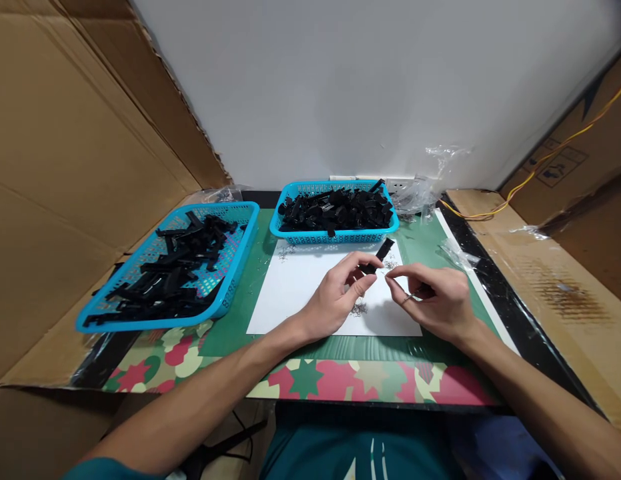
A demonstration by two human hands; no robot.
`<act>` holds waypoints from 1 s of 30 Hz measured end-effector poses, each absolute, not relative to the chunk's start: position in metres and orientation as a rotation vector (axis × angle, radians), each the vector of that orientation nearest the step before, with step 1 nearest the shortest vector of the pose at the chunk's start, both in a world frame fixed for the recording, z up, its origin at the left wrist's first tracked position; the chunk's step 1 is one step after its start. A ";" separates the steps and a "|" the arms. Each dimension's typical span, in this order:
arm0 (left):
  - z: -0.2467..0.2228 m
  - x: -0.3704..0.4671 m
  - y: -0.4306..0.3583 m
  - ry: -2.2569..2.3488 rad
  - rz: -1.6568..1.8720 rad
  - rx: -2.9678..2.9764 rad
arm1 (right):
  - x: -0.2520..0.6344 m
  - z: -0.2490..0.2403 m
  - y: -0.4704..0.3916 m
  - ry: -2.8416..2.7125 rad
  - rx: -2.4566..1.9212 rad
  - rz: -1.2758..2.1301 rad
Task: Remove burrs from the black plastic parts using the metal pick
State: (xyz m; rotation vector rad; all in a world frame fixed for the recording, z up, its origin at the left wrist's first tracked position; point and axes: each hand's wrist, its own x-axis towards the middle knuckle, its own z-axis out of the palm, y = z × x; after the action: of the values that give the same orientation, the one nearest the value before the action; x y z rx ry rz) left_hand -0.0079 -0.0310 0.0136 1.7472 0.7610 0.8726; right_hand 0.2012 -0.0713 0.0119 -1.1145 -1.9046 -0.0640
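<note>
My left hand is closed on a black plastic part, pinched between thumb and fingers with its long end pointing up and right. Just to the right, my right hand is closed, thumb and forefinger together near the part. A thin shiny bit shows at its curled fingers; whatever is at the fingertips is too small to make out. Beneath both hands lies a white sheet. A small heap of tiny metal pieces rests on it, and more are scattered near its back edge.
A blue basket of small black parts stands behind the sheet. Another blue basket with longer black parts is at left. Clear plastic bags, a yellow cable and cardboard walls surround the green mat.
</note>
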 end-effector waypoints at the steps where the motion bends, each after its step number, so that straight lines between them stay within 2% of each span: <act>1: 0.012 -0.008 -0.031 0.761 0.906 1.742 | 0.201 0.012 -0.072 -1.896 -1.119 -0.061; 5: 0.010 -0.008 -0.031 0.763 1.002 1.698 | 0.201 0.010 -0.070 -1.920 -1.046 -0.153; 13: 0.009 -0.008 -0.027 0.747 0.968 1.739 | 0.205 0.003 -0.068 -2.014 -1.044 -0.245; 30: 0.010 -0.008 -0.026 0.770 0.925 1.791 | 0.209 0.001 -0.066 -2.098 -0.895 -0.127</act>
State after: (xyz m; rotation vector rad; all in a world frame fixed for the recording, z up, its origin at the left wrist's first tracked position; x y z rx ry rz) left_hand -0.0085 -0.0259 0.0095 1.7909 0.7703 0.9251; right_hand 0.2090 -0.0658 0.0010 -0.8950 -2.0976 -0.1267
